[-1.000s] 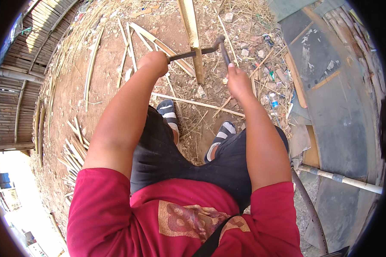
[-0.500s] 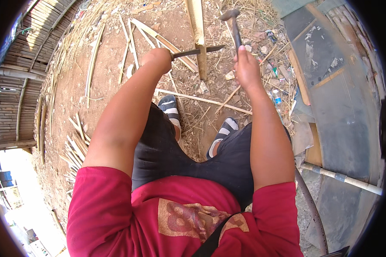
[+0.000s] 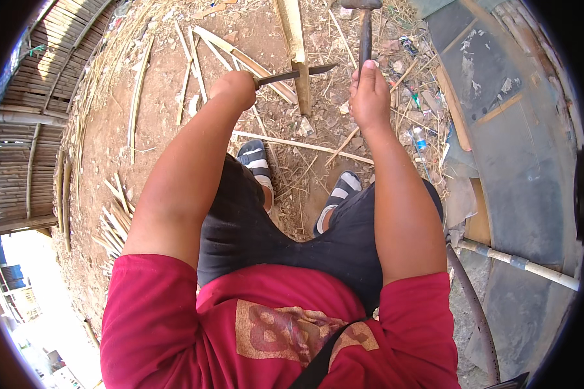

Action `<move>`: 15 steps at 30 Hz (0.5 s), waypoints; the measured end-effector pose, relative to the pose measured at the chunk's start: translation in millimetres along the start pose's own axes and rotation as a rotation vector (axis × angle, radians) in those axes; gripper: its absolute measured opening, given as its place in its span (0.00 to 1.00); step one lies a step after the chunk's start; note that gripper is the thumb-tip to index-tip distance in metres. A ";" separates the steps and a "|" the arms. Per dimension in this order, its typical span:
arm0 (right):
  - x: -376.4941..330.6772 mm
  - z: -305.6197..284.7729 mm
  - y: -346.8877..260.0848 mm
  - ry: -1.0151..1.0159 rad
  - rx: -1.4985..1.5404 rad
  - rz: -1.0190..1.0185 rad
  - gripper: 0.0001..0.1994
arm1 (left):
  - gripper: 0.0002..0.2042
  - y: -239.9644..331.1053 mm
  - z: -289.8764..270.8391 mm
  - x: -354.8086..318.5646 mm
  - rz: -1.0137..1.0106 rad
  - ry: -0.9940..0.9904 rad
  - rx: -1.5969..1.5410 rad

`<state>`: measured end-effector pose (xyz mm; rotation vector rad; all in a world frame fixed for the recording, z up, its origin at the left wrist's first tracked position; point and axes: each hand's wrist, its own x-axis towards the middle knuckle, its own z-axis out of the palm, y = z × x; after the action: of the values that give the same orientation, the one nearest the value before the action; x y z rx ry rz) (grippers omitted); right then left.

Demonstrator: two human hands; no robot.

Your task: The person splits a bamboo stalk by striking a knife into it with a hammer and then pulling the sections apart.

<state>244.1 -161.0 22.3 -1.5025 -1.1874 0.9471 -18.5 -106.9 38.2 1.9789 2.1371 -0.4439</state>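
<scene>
My left hand (image 3: 235, 91) is closed round the handle of a long knife (image 3: 280, 77), its dark blade pointing right. The blade lies across a bamboo piece (image 3: 292, 32) and seems set into it, with the tip sticking out on the right side. This bamboo stands or leans in front of me, its lower end near the ground. To its right, my right hand (image 3: 371, 97) grips a hammer (image 3: 366, 39) by its dark handle. The hammer's head is at the top edge of the picture, apart from the knife.
Split bamboo strips (image 3: 141, 97) lie on the dirt ground, with a pile of strips (image 3: 115, 223) at lower left. A bamboo wall (image 3: 13, 162) borders the left. Grey panels (image 3: 525, 188) and a white pole (image 3: 532, 264) are at right. A plastic bottle (image 3: 419, 139) lies among litter.
The hammer's head has swung up and away toward the top edge, its handle now nearly straight. My left hand and the knife stay almost where they were on the bamboo.
</scene>
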 end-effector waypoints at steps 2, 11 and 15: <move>5.3 5.3 38.7 0.060 -0.079 -0.066 0.31 | 0.15 4.3 -2.0 -2.8 -0.011 -0.012 -0.001; 10.4 -1.9 8.7 0.035 -0.080 0.077 0.31 | 0.15 3.6 -3.0 -10.9 -0.018 0.002 0.011; -0.6 3.8 25.2 -0.026 -0.162 0.050 0.30 | 0.15 7.5 -0.8 -9.7 -0.046 -0.010 -0.006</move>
<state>246.0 -162.3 -3.0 -1.6590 -1.2764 0.9239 -10.2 -115.3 41.6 1.9238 2.1792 -0.4534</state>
